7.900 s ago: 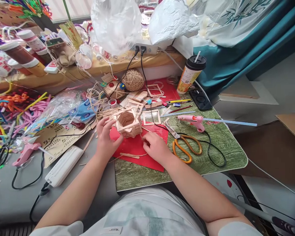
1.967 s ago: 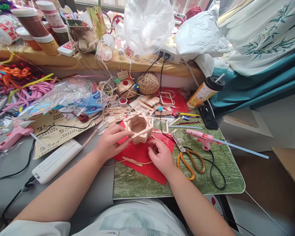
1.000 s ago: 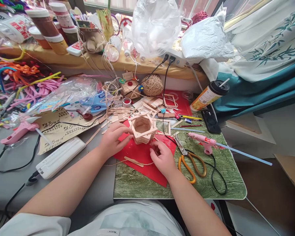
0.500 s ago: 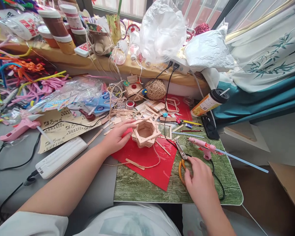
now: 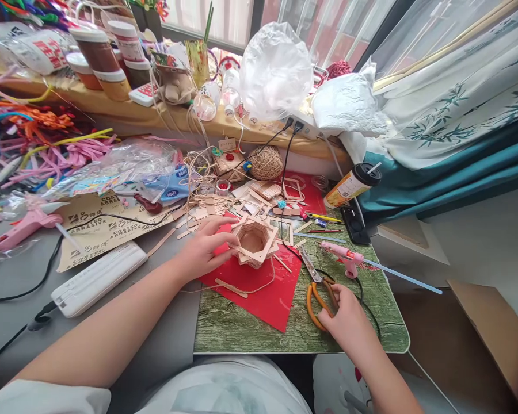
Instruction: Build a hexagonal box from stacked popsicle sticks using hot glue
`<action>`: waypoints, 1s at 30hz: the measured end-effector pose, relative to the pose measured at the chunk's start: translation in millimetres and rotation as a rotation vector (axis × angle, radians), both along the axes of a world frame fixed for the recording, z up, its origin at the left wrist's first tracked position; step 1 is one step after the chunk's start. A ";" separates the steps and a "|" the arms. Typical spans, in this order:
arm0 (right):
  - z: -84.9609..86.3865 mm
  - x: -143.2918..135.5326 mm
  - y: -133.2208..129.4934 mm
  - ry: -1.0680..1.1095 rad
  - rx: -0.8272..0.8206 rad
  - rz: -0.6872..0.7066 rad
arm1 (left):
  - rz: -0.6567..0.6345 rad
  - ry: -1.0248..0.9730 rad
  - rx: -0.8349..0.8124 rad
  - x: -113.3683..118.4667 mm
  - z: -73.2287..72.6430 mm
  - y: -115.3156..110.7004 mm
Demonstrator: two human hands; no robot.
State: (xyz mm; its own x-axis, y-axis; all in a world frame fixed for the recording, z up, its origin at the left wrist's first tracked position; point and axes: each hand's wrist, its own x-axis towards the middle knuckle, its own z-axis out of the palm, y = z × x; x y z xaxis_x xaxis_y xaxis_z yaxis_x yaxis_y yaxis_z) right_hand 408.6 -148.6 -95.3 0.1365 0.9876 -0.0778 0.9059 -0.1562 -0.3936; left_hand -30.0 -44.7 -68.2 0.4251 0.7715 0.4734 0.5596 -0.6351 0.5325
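A hexagonal pot of stacked craft sticks (image 5: pixel 265 253) stands upright on a red sheet (image 5: pixel 265 302). At its left side, my left hand (image 5: pixel 205 244) has its fingers apart, with the fingertips touching the sticks. My right hand (image 5: pixel 347 313) grips an orange-handled pair of scissors (image 5: pixel 313 282) by one handle loop. The scissor blades point away from me and the handles stand spread. Twine (image 5: pixel 265 283) runs from the pot across the red sheet, past some loose craft sticks (image 5: pixel 231 287).
To the right lies a pink glue gun (image 5: pixel 347 257) with a long glue stick, its cord passing near my right hand. Behind are a drink cup (image 5: pixel 351 184), a twine ball (image 5: pixel 266 162) and scattered wood pieces. A white power strip (image 5: pixel 99 279) lies at left.
The camera view has shifted slightly right. My right hand has closed on the scissors' handle, and the handles show more widely spread. My left fingers have spread at the pot's side.
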 end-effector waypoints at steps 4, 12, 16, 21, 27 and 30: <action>21.4 3.5 -12.6 0.388 0.001 -0.226 | -0.020 0.024 0.041 1.8 1.6 -1.3; 40.3 -106.1 -66.0 1.655 -0.451 0.075 | -0.005 0.042 0.086 20.1 5.7 -6.4; 24.5 -147.2 -74.1 1.832 -0.592 0.254 | 0.039 0.054 0.098 26.9 10.4 -9.9; 10.3 -158.8 -76.2 1.894 -0.645 0.231 | 0.050 0.085 0.086 31.7 13.7 -13.6; 5.0 -159.5 -76.8 1.907 -0.614 0.239 | 0.049 0.100 0.084 33.3 13.2 -13.3; 7.3 -161.4 -73.9 1.922 -0.613 0.215 | 0.045 0.104 0.093 33.0 12.6 -12.4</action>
State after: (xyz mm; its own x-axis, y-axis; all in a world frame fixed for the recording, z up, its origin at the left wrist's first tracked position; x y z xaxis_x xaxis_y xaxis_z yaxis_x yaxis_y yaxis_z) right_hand 247.2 -222.4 -87.9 -0.6061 0.7661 -0.2140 -0.5182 -0.5844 -0.6244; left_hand 3.0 -57.1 -55.6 0.4416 0.7455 0.4992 0.6378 -0.6522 0.4097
